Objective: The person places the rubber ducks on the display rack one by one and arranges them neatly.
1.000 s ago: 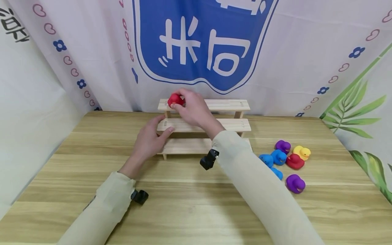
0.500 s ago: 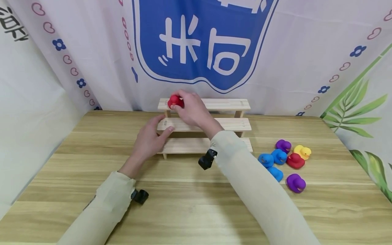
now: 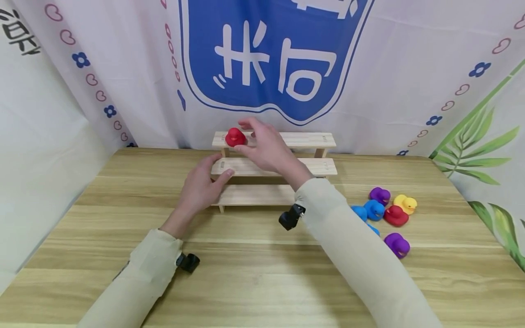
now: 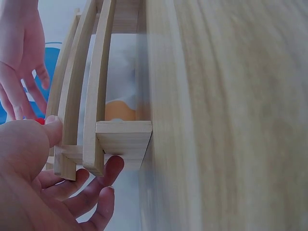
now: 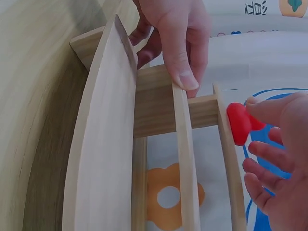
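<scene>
A red rubber duck (image 3: 235, 137) sat upright on the top tier (image 3: 307, 139) of a three-tier wooden stand (image 3: 258, 195), near its left end, seemingly placed. The right hand (image 3: 266, 146) had its grip spread loosely beside it, contact unclear. The left hand (image 3: 200, 184) gripped the stand's left end. Seven other rubber ducks (image 3: 395, 216) sat on the counter (image 3: 246, 282), not yet shelved.

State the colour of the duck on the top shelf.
The duck on the top shelf is red; it shows best in the head view.
</scene>
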Demonstrator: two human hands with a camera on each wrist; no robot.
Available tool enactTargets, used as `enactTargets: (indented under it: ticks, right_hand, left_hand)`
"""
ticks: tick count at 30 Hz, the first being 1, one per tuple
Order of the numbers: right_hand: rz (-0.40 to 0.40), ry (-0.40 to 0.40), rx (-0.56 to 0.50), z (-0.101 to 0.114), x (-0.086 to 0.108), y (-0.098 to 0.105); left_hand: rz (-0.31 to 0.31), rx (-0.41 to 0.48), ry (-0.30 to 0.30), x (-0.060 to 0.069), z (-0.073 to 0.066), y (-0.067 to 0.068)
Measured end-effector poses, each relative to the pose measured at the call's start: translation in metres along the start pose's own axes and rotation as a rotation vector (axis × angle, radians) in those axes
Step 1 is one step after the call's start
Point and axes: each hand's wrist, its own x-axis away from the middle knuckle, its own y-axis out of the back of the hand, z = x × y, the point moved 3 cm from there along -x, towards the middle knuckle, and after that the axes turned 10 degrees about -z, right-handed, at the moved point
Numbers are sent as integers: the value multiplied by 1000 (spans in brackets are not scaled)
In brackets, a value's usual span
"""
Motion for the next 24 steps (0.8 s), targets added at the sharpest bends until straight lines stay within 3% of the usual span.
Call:
enactTargets:
  ticks: [9,17,24]
  right_hand:
    - [-42,44,-17,-11,19,19]
    - [-56,92,42,-20,36,36]
    - [-52,74,55,-30,53,50]
  left_hand:
    - [1,-4,2,1,0,-2]
    - [-7,-6,0,1,0,-1]
    - [-11,-6,-4,2,0,-1]
